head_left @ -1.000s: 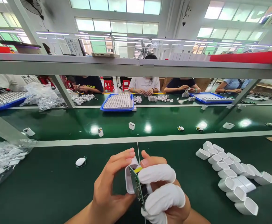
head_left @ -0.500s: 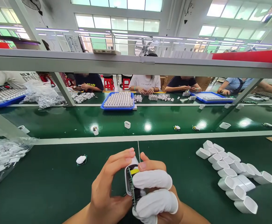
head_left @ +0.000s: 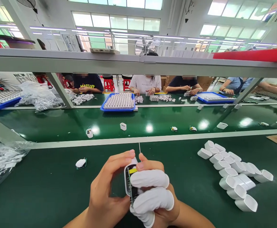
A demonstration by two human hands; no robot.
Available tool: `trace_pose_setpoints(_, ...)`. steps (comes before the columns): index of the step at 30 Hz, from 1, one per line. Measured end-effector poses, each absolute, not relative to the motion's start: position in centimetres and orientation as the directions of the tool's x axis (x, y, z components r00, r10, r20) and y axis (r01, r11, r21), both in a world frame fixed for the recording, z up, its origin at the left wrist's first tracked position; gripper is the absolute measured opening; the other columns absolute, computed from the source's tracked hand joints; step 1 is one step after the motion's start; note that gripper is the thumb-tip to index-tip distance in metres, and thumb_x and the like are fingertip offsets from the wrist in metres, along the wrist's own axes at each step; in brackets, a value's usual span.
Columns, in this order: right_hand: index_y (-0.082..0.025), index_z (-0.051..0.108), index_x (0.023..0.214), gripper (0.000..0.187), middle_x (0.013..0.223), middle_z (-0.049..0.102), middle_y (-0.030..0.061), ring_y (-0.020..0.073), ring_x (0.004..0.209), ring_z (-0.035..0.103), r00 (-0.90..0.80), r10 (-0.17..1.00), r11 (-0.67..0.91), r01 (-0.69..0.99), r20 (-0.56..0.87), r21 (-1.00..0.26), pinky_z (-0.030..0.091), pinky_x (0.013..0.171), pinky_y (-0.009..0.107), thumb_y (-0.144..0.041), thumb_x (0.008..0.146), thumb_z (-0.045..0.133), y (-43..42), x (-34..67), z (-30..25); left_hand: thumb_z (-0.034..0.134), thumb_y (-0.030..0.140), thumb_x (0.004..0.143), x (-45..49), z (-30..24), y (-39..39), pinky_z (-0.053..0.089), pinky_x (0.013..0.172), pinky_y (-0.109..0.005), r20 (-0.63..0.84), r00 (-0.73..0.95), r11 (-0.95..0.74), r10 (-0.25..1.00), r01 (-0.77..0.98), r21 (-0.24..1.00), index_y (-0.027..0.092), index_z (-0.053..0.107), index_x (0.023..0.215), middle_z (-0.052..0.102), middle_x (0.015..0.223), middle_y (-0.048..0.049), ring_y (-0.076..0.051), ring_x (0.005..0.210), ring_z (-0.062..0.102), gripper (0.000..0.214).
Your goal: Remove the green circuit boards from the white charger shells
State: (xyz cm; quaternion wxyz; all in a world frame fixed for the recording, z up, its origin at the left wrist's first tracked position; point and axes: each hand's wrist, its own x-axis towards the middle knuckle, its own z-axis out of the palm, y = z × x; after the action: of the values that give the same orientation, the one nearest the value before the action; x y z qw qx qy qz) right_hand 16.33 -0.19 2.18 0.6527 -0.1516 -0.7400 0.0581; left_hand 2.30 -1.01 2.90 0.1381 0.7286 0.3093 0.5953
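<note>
My left hand [head_left: 107, 193] wraps around a small white plastic shell [head_left: 127, 180] just above the near green table. A green circuit board [head_left: 131, 185] with a yellow part on top sits inside that shell. My right hand [head_left: 152, 193] wears white finger cots and presses on the board from the right, its thumb at the top. Both hands are closed together on the shell and board. A row of empty white shells [head_left: 230, 174] lies to the right of my hands. A lone white-and-green piece [head_left: 80, 163] lies to the left.
A clear bag of white parts [head_left: 0, 161] sits at the left edge. Loose shells [head_left: 123, 126] ride on the green conveyor belt [head_left: 57, 125] beyond. Blue trays [head_left: 119, 103] and several seated people are across it. A grey shelf rail [head_left: 138, 65] runs overhead.
The circuit board has gone deeper into the white shell and stands more upright. Loose shells on the belt have drifted left.
</note>
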Motion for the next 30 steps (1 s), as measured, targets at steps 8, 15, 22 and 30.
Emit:
trace_pose_setpoints(8,-0.022,0.058,0.098,0.023,0.101,0.066,0.0047,0.0195,0.111,0.06,-0.202,0.345,0.935,0.156,0.917,-0.318,0.047,0.108,0.039,-0.006,0.081,0.059,0.4,16.3,2.8,0.069,0.001,0.074,2.3,1.9,-0.3,0.058,0.094,-0.021,0.759,0.052,-0.748,0.649,0.226,0.624,0.021,0.056,0.119,0.065,0.117,-0.005,-0.016,0.112,0.066,0.051)
trace_pose_setpoints(15,-0.028,0.047,0.134,0.052,0.125,0.062,0.0076,0.0227,0.123,0.056,-0.238,0.505,0.855,0.01,0.829,-0.518,0.038,0.114,0.049,-0.014,0.086,0.062,0.7,16.7,2.5,0.075,0.004,0.072,2.7,1.4,0.8,0.058,0.091,-0.019,0.78,-0.003,-0.76,0.626,0.222,0.611,0.02,0.056,0.117,0.065,0.114,-0.0041,-0.014,0.108,0.065,0.051)
trace_pose_setpoints(22,-0.027,0.046,0.138,0.067,0.117,0.065,0.0081,0.0206,0.101,0.066,-0.381,0.843,0.324,-0.202,0.379,-0.924,0.056,0.088,0.034,-0.046,0.081,0.073,0.5,16.7,2.2,0.073,0.008,0.078,2.5,0.3,1.9,0.058,0.095,-0.039,0.944,0.031,-0.873,0.329,0.391,0.292,0.022,0.052,0.127,0.063,0.118,-0.0064,-0.021,0.117,0.062,0.055)
trace_pose_setpoints(30,-0.024,0.06,0.124,0.056,0.101,0.072,0.0051,0.0183,0.088,0.069,-0.423,0.878,0.116,-0.267,0.224,-0.957,0.056,0.075,0.027,-0.045,0.075,0.078,1.2,16.5,2.9,0.071,0.019,0.083,2.7,0.6,2.1,0.059,0.078,-0.04,0.976,0.081,-0.848,0.201,0.513,0.132,0.016,0.052,0.118,0.063,0.104,-0.0093,-0.024,0.1,0.065,0.04)
